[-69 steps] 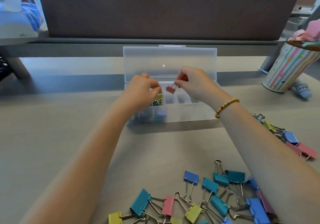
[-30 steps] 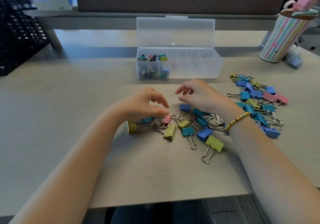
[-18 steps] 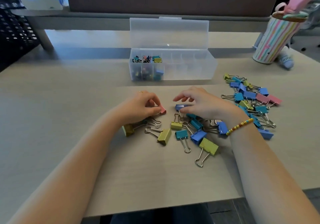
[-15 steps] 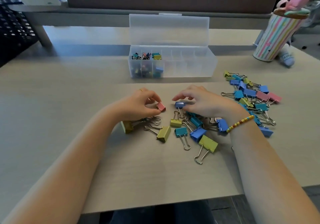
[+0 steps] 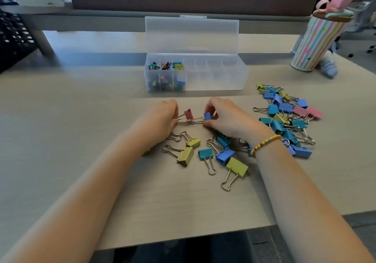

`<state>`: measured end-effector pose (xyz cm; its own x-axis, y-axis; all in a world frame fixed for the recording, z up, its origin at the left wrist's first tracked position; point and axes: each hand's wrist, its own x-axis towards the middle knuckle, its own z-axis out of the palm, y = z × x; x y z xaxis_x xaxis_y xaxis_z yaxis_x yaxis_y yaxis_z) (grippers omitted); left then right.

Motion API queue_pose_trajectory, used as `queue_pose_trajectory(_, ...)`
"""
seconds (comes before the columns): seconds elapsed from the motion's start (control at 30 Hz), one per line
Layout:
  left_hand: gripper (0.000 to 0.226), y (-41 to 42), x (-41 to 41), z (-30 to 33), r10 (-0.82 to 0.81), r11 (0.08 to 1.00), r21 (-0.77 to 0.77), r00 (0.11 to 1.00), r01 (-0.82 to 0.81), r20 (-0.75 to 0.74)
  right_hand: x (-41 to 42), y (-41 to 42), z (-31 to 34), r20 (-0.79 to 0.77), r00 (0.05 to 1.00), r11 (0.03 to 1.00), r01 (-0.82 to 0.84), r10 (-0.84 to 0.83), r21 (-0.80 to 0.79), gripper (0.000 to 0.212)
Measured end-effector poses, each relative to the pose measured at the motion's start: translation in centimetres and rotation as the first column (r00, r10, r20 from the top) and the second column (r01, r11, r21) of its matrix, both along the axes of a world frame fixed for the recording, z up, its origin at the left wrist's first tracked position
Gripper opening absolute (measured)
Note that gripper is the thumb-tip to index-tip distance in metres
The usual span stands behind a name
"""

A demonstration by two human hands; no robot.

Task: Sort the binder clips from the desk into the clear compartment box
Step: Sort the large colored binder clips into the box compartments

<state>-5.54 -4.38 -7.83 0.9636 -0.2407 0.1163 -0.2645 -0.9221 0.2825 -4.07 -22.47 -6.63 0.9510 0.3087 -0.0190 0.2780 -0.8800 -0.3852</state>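
Nearest the desk's front edge [image 5: 183, 218] lies a loose scatter of binder clips: a large yellow clip [image 5: 237, 166] with its wire handles pointing toward the viewer, a teal clip [image 5: 206, 153] just left of it, a blue clip [image 5: 224, 156] between them and slightly behind, and two more yellow ones, the bigger [image 5: 185, 156] in front of the smaller [image 5: 193, 142]. Both forearms reach in over this scatter; the right wrist wears a beaded bracelet [image 5: 265, 142]. Just beyond, the left hand [image 5: 160, 118] pinches the wire handles of a pink clip [image 5: 188, 114], whose body tilts up off the desk, while the right hand [image 5: 225, 116] pinches a small blue clip [image 5: 208, 116] between thumb and fingertips. The handles of these two clips seem to meet or hook together between the hands, though the wires are too fine to be sure. To the right, well apart from the hands, a second heap of clips [image 5: 284, 114] in blue, teal, yellow and pink spreads over the desk. Farther back stands the clear compartment box [image 5: 213, 79], its lid [image 5: 191, 34] upright and open; small clips fill the three leftmost compartments, and the others look bare. At the far right stands a striped cup [image 5: 317, 45], and a dark crate [image 5: 14, 37] sits at far left.
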Motion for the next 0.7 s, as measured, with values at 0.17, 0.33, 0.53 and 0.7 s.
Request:
queue_pose_trajectory(0.17,0.015,-0.4,-0.1,0.2,-0.035,0.988,-0.152,0.999,0.037,0.011,0.0,-0.4,0.0,-0.023,1.000,0.987,0.024,-0.021,0.158,0.016)
queue_pose_trajectory(0.33,0.018,-1.6,0.8,2.2,0.029,0.658,-0.731,0.977,-0.179,-0.212,1.0,-1.7,1.0,-0.155,0.966,0.704,0.258,-0.209,0.661,0.006)
queue_pose_trajectory(0.53,0.016,-2.4,0.7,2.5,-0.242,-0.093,-0.869,0.858,-0.485,-0.453,1.0,-2.5,1.1,-0.471,0.882,0.166,0.462,0.014,0.871,0.012)
queue_pose_trajectory(0.7,0.021,-2.3,0.2,2.1,-0.284,-0.237,-0.822,0.846,-0.517,-0.451,1.1,-3.5,1.3,-0.476,0.863,-0.066,0.492,0.173,0.868,0.016)
